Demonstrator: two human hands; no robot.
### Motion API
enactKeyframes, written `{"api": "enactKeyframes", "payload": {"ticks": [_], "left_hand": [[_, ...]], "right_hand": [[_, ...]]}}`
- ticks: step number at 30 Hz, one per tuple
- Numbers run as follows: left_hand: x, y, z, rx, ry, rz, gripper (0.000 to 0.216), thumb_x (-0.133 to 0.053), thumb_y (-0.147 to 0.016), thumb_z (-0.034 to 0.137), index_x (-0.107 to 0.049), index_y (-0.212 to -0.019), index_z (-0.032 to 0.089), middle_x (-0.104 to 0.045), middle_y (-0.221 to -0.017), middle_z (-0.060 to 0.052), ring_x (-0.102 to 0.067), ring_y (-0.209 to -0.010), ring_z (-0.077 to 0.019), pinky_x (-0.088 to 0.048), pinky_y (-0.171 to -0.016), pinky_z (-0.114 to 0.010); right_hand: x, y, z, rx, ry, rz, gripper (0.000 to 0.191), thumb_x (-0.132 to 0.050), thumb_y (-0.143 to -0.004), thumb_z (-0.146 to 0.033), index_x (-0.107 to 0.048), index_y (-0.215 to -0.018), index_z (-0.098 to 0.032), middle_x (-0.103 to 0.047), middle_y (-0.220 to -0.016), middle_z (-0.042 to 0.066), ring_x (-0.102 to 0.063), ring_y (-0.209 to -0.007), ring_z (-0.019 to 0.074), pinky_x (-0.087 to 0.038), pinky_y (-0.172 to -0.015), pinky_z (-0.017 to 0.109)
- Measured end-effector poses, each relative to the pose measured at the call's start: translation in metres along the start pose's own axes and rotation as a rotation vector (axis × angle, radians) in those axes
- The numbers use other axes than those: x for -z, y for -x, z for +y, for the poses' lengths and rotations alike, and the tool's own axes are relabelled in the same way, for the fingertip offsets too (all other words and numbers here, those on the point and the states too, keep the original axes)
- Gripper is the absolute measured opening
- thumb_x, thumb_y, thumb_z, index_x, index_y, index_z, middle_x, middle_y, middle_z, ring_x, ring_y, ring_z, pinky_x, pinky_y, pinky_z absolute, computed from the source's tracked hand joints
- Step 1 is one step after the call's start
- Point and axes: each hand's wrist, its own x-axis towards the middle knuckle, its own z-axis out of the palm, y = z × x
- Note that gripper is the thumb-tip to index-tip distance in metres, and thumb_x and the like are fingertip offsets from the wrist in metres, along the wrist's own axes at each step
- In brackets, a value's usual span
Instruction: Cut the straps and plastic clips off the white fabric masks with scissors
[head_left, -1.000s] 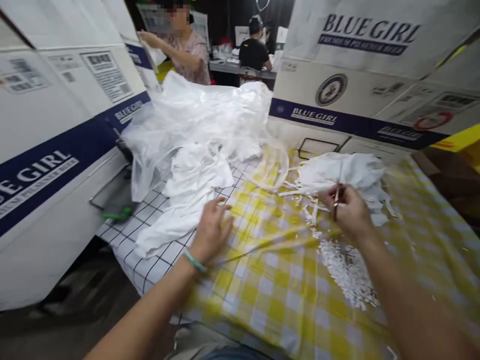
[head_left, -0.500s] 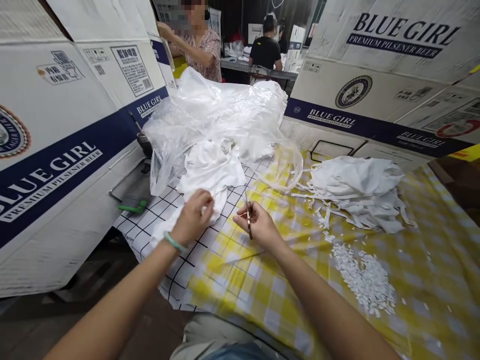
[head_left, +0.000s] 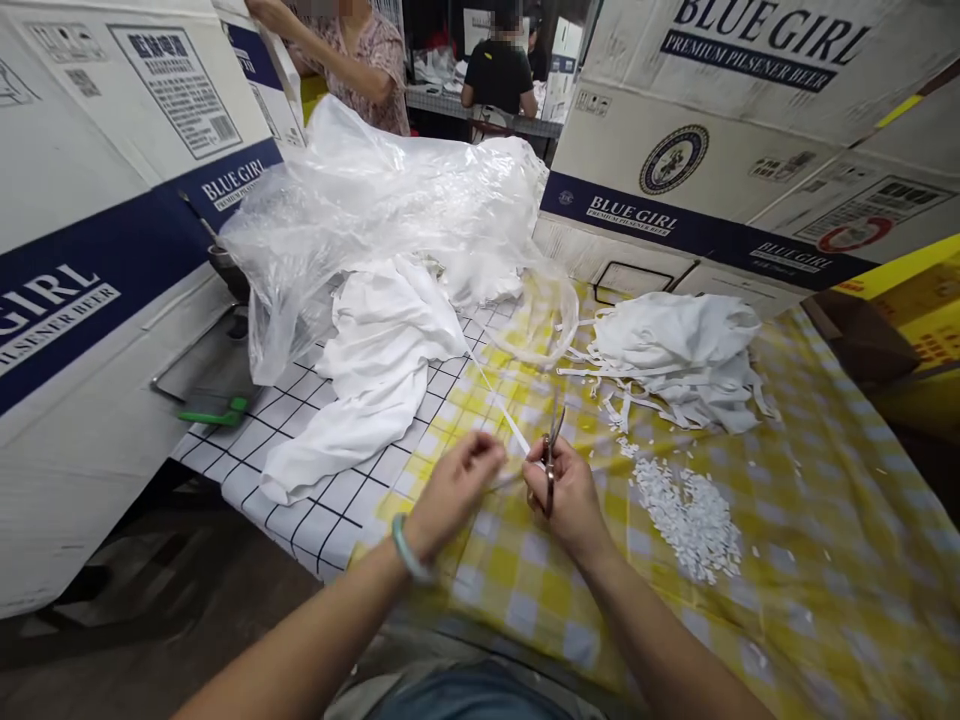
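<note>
My right hand [head_left: 566,495] grips a small pair of scissors [head_left: 551,465], blades pointing up and away from me. A thin white strap [head_left: 499,400] stretches taut from the pile of white cloth down to the fingers of that hand. Just left of it is my left hand [head_left: 457,490], wearing a pale green bangle, its fingers curled in and slightly blurred. What they hold, if anything, I cannot make out. The white cloth [head_left: 382,360] lies crumpled on the black-and-white checked cover, partly under a clear plastic bag [head_left: 375,190].
Right of my hands lie a heap of white strapped pieces [head_left: 675,350] and many small white clippings [head_left: 690,520] on the yellow checked cloth [head_left: 825,480]. Cardboard boxes [head_left: 712,150] wall both sides. A green-handled tool [head_left: 214,408] lies left; two people work beyond.
Both hands have moved right, away from the white cloth. A strap now runs tight from the cloth to my right hand. The camera view has shifted right and down.
</note>
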Motion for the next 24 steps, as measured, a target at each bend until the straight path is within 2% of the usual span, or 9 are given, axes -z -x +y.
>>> {"api": "enactKeyframes", "payload": {"ticks": [4, 6, 8, 10, 13, 15, 17, 21, 24], "left_hand": [[0.017, -0.084, 0.035, 0.000, 0.181, 0.214, 0.025, -0.052, -0.094, 0.030, -0.053, -0.074, 0.016, -0.053, -0.070, -0.001, -0.055, -0.062, -0.0109, -0.049, -0.061, -0.022], [0.019, -0.101, 0.063, -0.053, 0.217, 0.257, 0.025, -0.049, -0.095, 0.024, -0.052, -0.072, 0.015, -0.045, -0.062, 0.003, -0.044, -0.048, -0.0070, -0.042, -0.049, -0.017], [0.010, -0.086, 0.085, -0.135, 0.231, 0.287, 0.021, -0.051, -0.095, 0.021, -0.057, -0.076, 0.014, -0.040, -0.058, 0.006, -0.030, -0.042, -0.0046, -0.029, -0.041, -0.015], [-0.008, -0.047, 0.093, -0.225, 0.182, 0.264, 0.014, -0.059, -0.092, 0.024, -0.064, -0.081, 0.015, -0.042, -0.057, 0.005, -0.031, -0.044, -0.0049, -0.027, -0.040, -0.015], [-0.036, 0.020, 0.080, -0.343, -0.182, -0.025, 0.016, -0.067, -0.087, 0.030, -0.071, -0.078, 0.017, -0.058, -0.066, -0.001, -0.051, -0.061, -0.0114, -0.043, -0.057, -0.021], [-0.045, 0.046, 0.066, -0.269, -0.339, -0.123, 0.024, -0.060, -0.091, 0.035, -0.071, -0.081, 0.017, -0.059, -0.066, -0.002, -0.053, -0.063, -0.0139, -0.044, -0.059, -0.024], [-0.042, 0.055, 0.052, -0.121, -0.348, -0.153, 0.031, -0.056, -0.092, 0.041, -0.069, -0.081, 0.016, -0.053, -0.063, -0.001, -0.046, -0.057, -0.0121, -0.038, -0.053, -0.024], [-0.022, 0.054, 0.037, 0.123, -0.216, -0.324, 0.037, -0.056, -0.091, 0.048, -0.062, -0.077, 0.015, -0.046, -0.063, 0.002, -0.035, -0.053, -0.0078, -0.028, -0.048, -0.021], [-0.012, 0.061, 0.041, 0.164, -0.127, -0.301, 0.035, -0.060, -0.090, 0.046, -0.065, -0.082, 0.013, -0.049, -0.064, 0.001, -0.035, -0.053, -0.0069, -0.027, -0.048, -0.021]], "right_hand": [[-0.011, 0.007, 0.005, -0.032, -0.010, -0.099, 0.026, -0.065, -0.062, -0.028, -0.044, -0.076, -0.022, -0.044, -0.049, -0.013, -0.041, -0.031, 0.0054, -0.034, -0.034, 0.018], [-0.016, 0.018, 0.009, -0.027, -0.011, -0.147, 0.026, -0.066, -0.064, -0.028, -0.044, -0.076, -0.022, -0.045, -0.054, -0.012, -0.045, -0.034, 0.0059, -0.039, -0.036, 0.019], [-0.013, 0.029, 0.012, -0.001, 0.003, -0.220, 0.027, -0.069, -0.068, -0.030, -0.044, -0.075, -0.022, -0.045, -0.060, -0.010, -0.048, -0.036, 0.0063, -0.043, -0.038, 0.020], [0.000, 0.036, 0.011, 0.076, 0.029, -0.259, 0.028, -0.070, -0.074, -0.036, -0.045, -0.076, -0.022, -0.047, -0.066, -0.008, -0.052, -0.041, 0.0078, -0.047, -0.041, 0.023], [0.036, 0.040, 0.000, 0.289, 0.117, -0.080, 0.023, -0.063, -0.086, -0.041, -0.049, -0.084, -0.023, -0.058, -0.084, 0.001, -0.064, -0.064, 0.0148, -0.056, -0.059, 0.031], [0.058, 0.039, -0.009, 0.443, 0.207, 0.110, 0.017, -0.059, -0.090, -0.037, -0.048, -0.088, -0.024, -0.062, -0.101, 0.006, -0.066, -0.093, 0.0208, -0.056, -0.081, 0.037], [0.071, 0.038, -0.015, 0.563, 0.325, 0.164, 0.017, -0.062, -0.089, -0.029, -0.045, -0.090, -0.025, -0.061, -0.116, 0.008, -0.059, -0.115, 0.0236, -0.047, -0.099, 0.044], [0.058, 0.026, -0.023, 0.688, 0.532, -0.115, 0.022, -0.065, -0.085, -0.018, -0.047, -0.094, -0.026, -0.059, -0.134, 0.008, -0.049, -0.131, 0.0245, -0.034, -0.111, 0.049], [0.029, 0.003, -0.032, 0.749, 0.495, -0.359, 0.022, -0.069, -0.081, -0.022, -0.051, -0.093, -0.026, -0.063, -0.131, 0.007, -0.040, -0.139, 0.0240, -0.033, -0.114, 0.046]]}}
